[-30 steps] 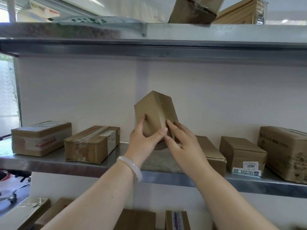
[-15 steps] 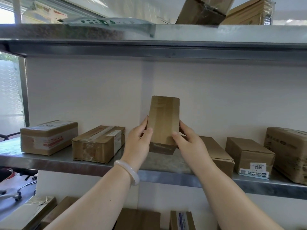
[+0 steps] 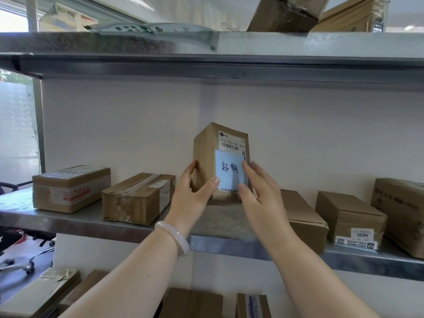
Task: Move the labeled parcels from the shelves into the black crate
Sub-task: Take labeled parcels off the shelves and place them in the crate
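1. Bright, even daylight comes from the window (image 3: pixel 16 125) at the left, blown out white near its top;
2. the upper shelf (image 3: pixel 229 67) casts a soft shadow band on the wall (image 3: pixel 114 104) beneath it;
3. wide-angle distortion bows the shelf edges toward the corners; the lower left corner is soft; the label (image 3: pixel 231 143) on the parcel (image 3: pixel 205 154) reads sharp.

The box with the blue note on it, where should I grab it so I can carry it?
Take your grip on the box by its two side faces, low down, one hand from each side. It is upright, tall and narrow, so hands fit round it, and the blue note on its front is not covered.
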A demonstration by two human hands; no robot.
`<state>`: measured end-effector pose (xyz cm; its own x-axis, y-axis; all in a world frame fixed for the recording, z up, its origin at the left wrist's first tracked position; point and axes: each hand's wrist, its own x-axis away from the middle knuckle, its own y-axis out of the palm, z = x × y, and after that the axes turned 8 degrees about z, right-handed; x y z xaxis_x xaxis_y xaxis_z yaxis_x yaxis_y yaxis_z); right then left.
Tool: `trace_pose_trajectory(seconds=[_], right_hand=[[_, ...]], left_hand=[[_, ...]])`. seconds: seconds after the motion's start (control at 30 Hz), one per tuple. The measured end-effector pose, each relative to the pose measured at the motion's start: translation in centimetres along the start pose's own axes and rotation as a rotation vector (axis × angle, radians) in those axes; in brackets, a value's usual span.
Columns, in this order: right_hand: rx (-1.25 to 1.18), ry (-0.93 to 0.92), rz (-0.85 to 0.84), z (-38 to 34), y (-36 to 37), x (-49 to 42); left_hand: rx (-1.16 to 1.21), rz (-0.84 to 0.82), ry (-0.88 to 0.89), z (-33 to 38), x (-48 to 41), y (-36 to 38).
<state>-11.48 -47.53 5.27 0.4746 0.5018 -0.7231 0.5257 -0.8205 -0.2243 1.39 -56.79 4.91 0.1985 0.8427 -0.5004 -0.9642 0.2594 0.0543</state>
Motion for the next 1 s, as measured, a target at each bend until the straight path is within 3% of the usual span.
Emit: trace_pose_trajectory(seconds=[0.1, 0.23, 0.4, 0.6, 0.8, 1.0], right_hand=[[-0.069, 0.059, -0.026, -0.1, -0.2, -0.6], [-0.125, 0.072, -0.005, -0.2, -0.1, -0.4], [-0.023, 0.015, 0.038, -0.6, 0.0, 0.3], [0.074, 0.005, 0.135, -2.2, -0.6, 2.6], [0.171, 0.015, 0.328, -6.1, -1.7, 8.3], [0.331, 0.246, 0.626, -9.1, -4.4, 17.9]], left_hand=[[0.091, -0.049, -0.060, 0.1, -0.1, 0.3], [0.085, -0.074, -0.008, -0.1, -0.2, 0.1], [0.060, -0.135, 0.010, -0.5, -0.5, -0.7], [0.268, -0.223, -0.021, -0.4, -0.3, -1.2], [0.463, -0.489, -0.063, 0.5, 1.5, -1.9], [0.550, -0.851, -0.150, -0.1, 7.8, -1.1]])
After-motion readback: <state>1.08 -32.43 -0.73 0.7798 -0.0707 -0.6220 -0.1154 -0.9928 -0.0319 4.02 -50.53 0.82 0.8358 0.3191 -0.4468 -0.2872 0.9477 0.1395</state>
